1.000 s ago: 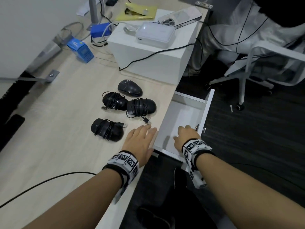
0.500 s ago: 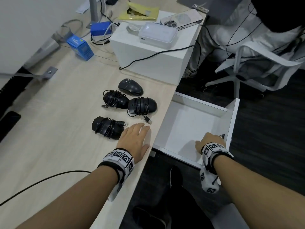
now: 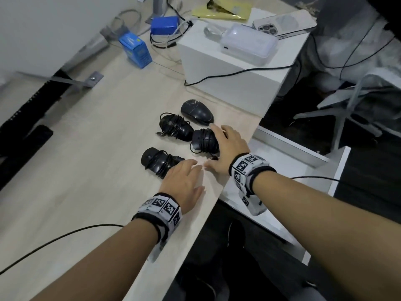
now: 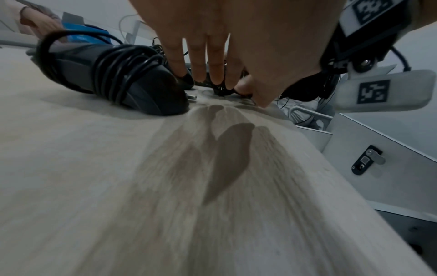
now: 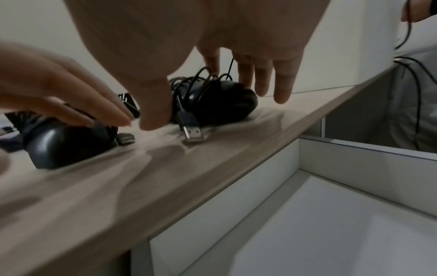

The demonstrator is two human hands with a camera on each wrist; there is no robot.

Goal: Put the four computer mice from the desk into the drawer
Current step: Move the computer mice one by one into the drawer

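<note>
Drawer [image 3: 288,168]: now pulled open. My right grip [image 3: 225,148] has left it, fingers spread over nearest mouse [image 3: 205,141], nothing held. Left grip [image 3: 184,181] flat, empty. Four mice remain on desk [image 3: 86,170].

Dim overhead light, soft shadows on the desk [image 4: 165,186]; wrist views blurred, edges warped.

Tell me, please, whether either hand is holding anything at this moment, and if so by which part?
Nothing is held yet. The right hand spreads open over a cable-wrapped mouse, and the left hand reaches open toward the nearest mouse.
</note>
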